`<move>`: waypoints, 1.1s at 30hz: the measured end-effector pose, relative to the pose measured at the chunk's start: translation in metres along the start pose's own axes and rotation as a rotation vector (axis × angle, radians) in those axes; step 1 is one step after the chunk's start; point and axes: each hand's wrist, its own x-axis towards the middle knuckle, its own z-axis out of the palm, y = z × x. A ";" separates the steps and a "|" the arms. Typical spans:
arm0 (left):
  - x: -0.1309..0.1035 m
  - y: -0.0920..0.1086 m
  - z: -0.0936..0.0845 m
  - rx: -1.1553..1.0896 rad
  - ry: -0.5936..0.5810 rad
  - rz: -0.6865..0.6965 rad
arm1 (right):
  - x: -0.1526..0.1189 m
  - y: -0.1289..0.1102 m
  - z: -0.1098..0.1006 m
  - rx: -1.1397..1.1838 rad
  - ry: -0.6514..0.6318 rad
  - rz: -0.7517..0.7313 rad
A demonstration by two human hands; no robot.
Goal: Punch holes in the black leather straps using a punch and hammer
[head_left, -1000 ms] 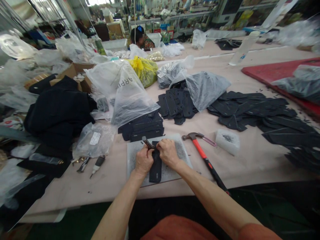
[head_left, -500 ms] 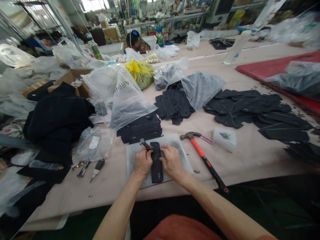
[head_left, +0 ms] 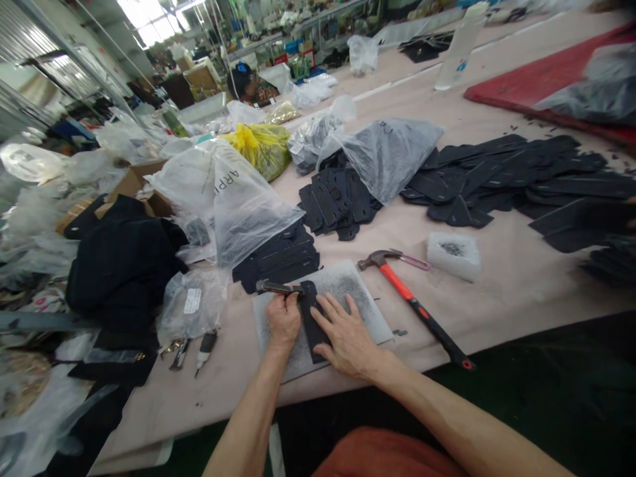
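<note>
My left hand [head_left: 285,321] is closed round a short metal punch [head_left: 279,287]. The tool lies tilted, its tip at the upper left edge of a black fabric strip [head_left: 312,331] and its other end pointing left. My right hand [head_left: 346,336] rests open on the strip, fingers spread across its right side. Beneath both is a pale, scuffed cutting board [head_left: 362,299]. A claw hammer [head_left: 405,295] with a red and black handle lies to the right of the board, its head by a pink-handled tool [head_left: 415,262].
A whitish block [head_left: 453,255] stands beyond the hammer. Black pieces [head_left: 477,179] lie heaped at the right, more [head_left: 278,255] stacked under a plastic bag [head_left: 243,199]. Left of the board are a small screwdriver-like tool [head_left: 205,351] and a labelled bag [head_left: 193,305]. A person [head_left: 251,86] sits across the table.
The punch has swung from slanting upward to lying leftward. My right hand has flattened from bent fingers to spread ones on the strip. The whole view has tilted.
</note>
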 end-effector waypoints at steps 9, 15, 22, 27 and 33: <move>0.011 -0.006 0.003 -0.035 -0.109 0.054 | 0.005 0.004 -0.001 0.089 -0.004 0.029; 0.009 -0.005 0.003 -0.032 -0.096 0.113 | 0.005 0.006 0.000 0.107 0.008 0.034; 0.008 -0.005 0.006 -0.013 -0.126 0.157 | 0.005 0.006 -0.002 0.114 0.020 0.033; 0.005 -0.009 0.006 -0.016 -0.092 0.165 | 0.005 0.006 -0.002 0.130 0.022 0.041; 0.009 -0.006 0.010 0.000 -0.154 0.243 | 0.005 0.006 -0.003 0.118 0.007 0.042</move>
